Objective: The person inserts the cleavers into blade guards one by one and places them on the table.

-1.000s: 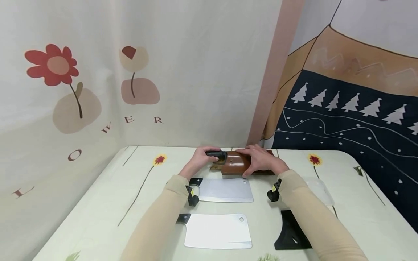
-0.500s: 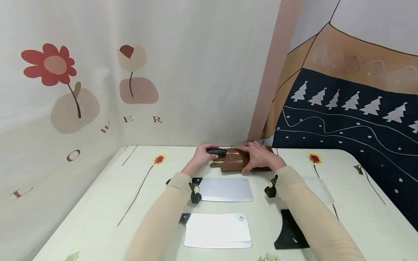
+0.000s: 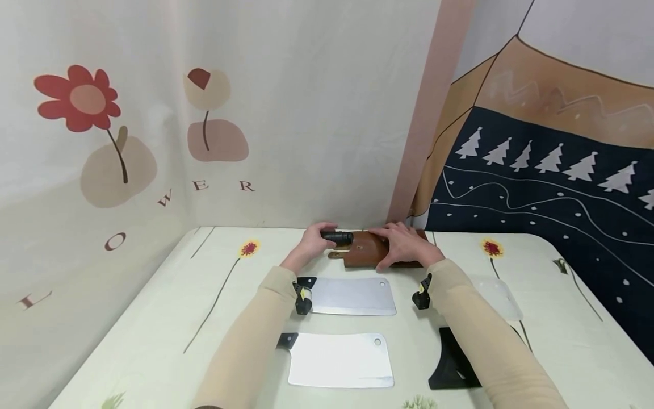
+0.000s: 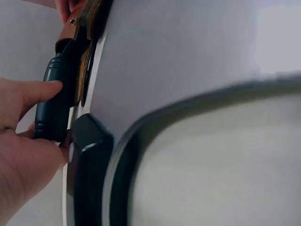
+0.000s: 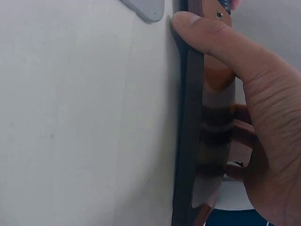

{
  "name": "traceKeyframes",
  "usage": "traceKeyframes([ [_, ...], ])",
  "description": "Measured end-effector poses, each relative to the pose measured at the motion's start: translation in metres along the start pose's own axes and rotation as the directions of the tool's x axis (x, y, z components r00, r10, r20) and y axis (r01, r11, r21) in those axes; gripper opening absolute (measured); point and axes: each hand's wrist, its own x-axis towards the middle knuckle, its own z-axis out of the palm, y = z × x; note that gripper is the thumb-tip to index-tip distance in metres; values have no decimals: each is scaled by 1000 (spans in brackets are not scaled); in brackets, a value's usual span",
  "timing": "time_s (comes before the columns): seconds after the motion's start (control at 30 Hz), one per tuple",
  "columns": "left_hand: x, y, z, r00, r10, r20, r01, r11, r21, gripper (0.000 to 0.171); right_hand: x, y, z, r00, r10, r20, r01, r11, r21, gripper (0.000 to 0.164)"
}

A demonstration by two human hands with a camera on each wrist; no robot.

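At the back of the table lies a brown leather sheath [image 3: 359, 258], with a ribbed black knife handle [image 3: 341, 237] sticking out of its left end. My left hand [image 3: 309, 243] holds that handle, thumb across it in the left wrist view. Any blade is hidden inside the leather. My right hand [image 3: 407, 248] grips the sheath's body, its thumb [image 5: 202, 30] on the near edge and its fingers along the far side. A strap end pokes out under the handle. Just in front of the sheath, a cleaver [image 3: 352, 296] lies flat; its black handle is partly behind my left wrist.
A second, shiny cleaver [image 3: 341, 360] lies nearer the front. Right of it is a curved black piece [image 3: 449, 363], partly under my right forearm. A translucent flat piece [image 3: 498, 298] lies beyond that forearm. Curtain-like cloth [image 3: 306, 142] rises behind the table.
The sheath and handle have shifted slightly toward the back of the table, both hands moving along with them. Each hand keeps its hold. The cleavers have stayed put.
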Motion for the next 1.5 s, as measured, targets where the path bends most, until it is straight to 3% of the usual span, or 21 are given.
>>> traceKeyframes([
  [0.2,-1,1,-2,999,-4,50,1,999,45,61,-4,1,0,999,27,20,-27,1000,-12,104],
  [0.33,-9,-1,-11,998,26,53,-30,996,85,62,-7,2,-3,999,25,36,-25,1000,-9,106],
  [0.63,-44,4,-42,997,54,57,-62,989,132,60,-25,11,-16,999,14,-49,-10,996,88,102],
  [0.87,-70,2,-63,994,71,84,-82,986,146,59,-51,15,-20,997,-33,-76,40,994,102,96],
  [1.13,-98,8,-86,993,85,84,-89,995,41,63,-87,25,-20,998,13,-58,0,974,229,98],
  [1.3,-112,7,-96,991,101,84,-108,991,77,62,-109,39,-21,997,47,-53,-35,975,218,100],
  [1.5,-122,-10,-109,993,91,70,-101,981,167,61,-135,57,-20,997,57,-53,-49,988,148,104],
])
